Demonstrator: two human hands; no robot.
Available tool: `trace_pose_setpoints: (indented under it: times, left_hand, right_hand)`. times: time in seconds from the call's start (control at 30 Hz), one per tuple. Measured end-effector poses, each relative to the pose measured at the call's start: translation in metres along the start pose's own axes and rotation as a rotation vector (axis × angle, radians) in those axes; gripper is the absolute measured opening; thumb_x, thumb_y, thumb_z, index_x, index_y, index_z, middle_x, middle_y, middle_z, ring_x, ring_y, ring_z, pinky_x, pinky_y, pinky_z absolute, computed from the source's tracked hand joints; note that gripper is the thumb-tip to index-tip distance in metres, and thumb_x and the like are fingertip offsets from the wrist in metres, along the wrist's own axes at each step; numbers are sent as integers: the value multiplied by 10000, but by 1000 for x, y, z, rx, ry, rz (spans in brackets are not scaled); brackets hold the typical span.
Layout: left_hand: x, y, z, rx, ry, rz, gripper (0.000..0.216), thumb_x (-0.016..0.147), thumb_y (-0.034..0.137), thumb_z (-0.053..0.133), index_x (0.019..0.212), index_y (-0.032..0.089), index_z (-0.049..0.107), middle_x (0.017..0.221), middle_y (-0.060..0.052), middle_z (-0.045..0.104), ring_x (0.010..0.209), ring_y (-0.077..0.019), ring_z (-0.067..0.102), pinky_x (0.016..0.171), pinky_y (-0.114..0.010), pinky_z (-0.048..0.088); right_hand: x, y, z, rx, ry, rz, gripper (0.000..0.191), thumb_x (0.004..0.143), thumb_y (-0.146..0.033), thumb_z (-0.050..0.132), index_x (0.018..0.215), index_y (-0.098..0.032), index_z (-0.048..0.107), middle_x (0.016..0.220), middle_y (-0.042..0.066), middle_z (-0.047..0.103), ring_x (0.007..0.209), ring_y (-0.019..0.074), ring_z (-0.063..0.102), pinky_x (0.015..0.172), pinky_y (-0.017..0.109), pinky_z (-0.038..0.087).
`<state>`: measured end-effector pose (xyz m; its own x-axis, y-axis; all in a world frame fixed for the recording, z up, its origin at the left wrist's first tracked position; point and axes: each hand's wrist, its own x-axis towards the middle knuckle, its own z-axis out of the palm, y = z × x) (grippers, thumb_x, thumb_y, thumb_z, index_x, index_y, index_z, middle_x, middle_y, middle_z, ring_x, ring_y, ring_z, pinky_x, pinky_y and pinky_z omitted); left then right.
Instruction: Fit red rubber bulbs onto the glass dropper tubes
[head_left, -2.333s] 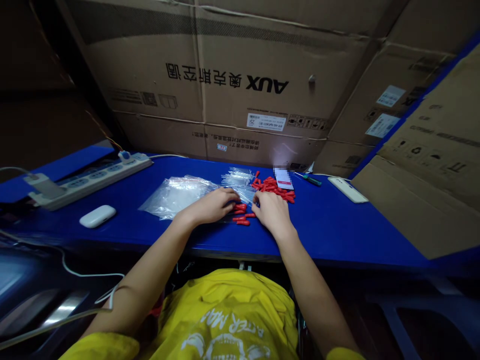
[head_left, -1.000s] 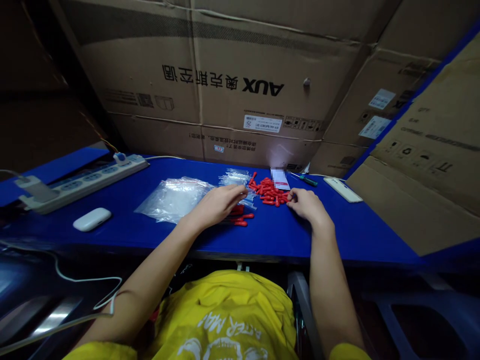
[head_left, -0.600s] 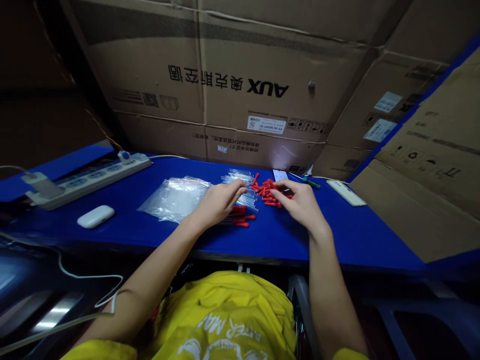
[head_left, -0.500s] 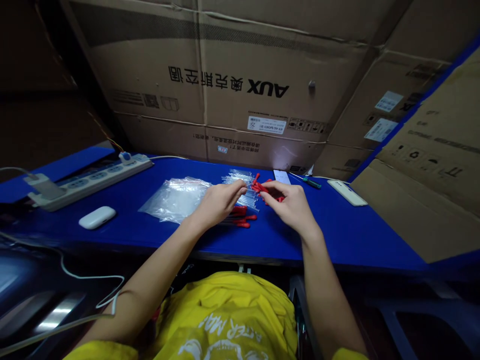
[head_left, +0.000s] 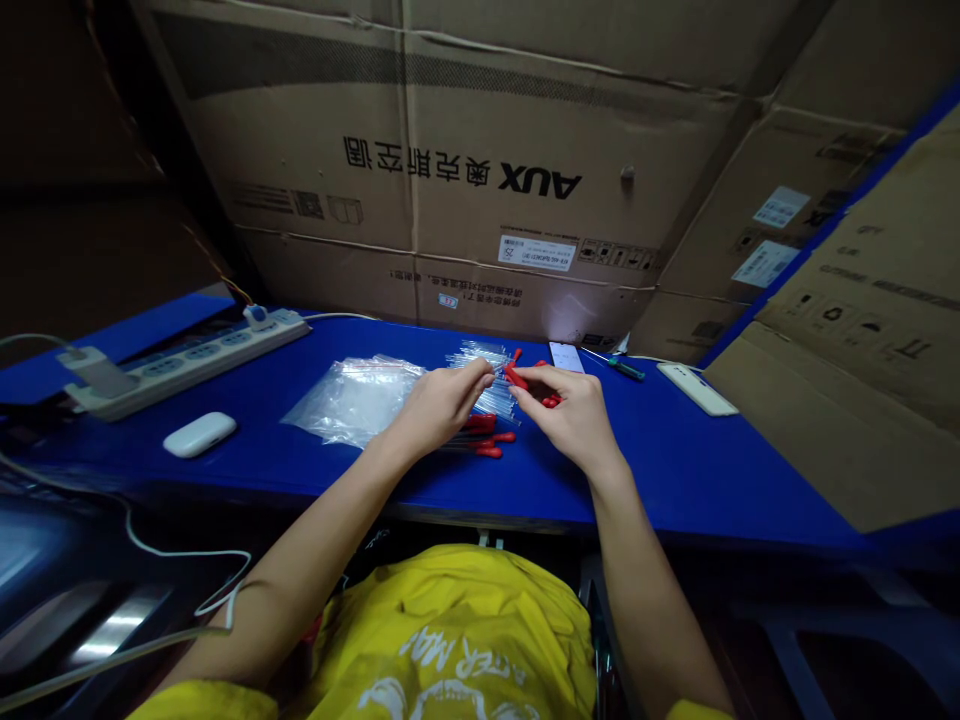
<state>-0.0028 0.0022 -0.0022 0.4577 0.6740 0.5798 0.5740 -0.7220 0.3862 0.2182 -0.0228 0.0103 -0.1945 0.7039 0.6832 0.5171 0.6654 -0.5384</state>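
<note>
My left hand [head_left: 439, 408] is closed in a pinch, with what looks like a clear glass tube mostly hidden inside the fingers. Facing it, my right hand [head_left: 574, 412] pinches a red rubber bulb [head_left: 514, 376] between thumb and forefinger. The bulb points toward the left fingertips, with a small gap between. Behind the hands lies a pile of thin glass tubes [head_left: 480, 352]. More loose red bulbs [head_left: 551, 401] lie under and behind my right hand, partly covered. Several droppers with red bulbs [head_left: 489, 452] lie below my left wrist, their tubes pointing left.
Clear plastic bags [head_left: 356, 398] lie left of my left hand. Farther left are a white earphone case [head_left: 199, 435] and a power strip [head_left: 195, 360]. Toward the back right are a phone [head_left: 566, 357], a green-handled screwdriver [head_left: 626, 368] and a white phone-like slab [head_left: 697, 389]. Cardboard [head_left: 465, 120] walls the blue table [head_left: 675, 470].
My right hand has moved slightly left, bringing a red bulb out of the loose bulbs toward my left fingertips. My left hand keeps its pinch, nearly still. The view has shifted slightly.
</note>
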Motion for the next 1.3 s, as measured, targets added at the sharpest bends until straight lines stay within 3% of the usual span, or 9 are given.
trace_pose_setpoints:
  times: [0.3, 0.5, 1.3]
  left_hand:
    - [-1, -4, 0, 33, 7, 31, 318, 1153, 403, 400, 1022, 222, 626, 782, -17, 682, 651, -156, 595, 641, -255, 336]
    - [-1, -4, -1, 42, -1, 40, 320, 1149, 401, 407, 1017, 218, 635, 756, -14, 676, 621, -150, 578, 626, -258, 327]
    - [-1, -7, -2, 135, -19, 105, 391, 1153, 445, 391, 951, 220, 639, 711, -12, 662, 593, -151, 580, 593, -265, 297]
  right_hand:
    - [1, -4, 5, -12, 39, -27, 177, 987, -254, 723, 1091, -219, 862, 898, 49, 840, 724, 187, 735, 693, 323, 593]
    - [1, -3, 7, -13, 75, -52, 163, 1006, -247, 711, 1071, -227, 860, 942, 49, 846, 783, 203, 753, 736, 338, 581]
    - [1, 3, 2, 20, -5, -33, 188, 1038, -291, 674, 1072, -228, 848, 933, 59, 821, 834, 216, 746, 726, 341, 559]
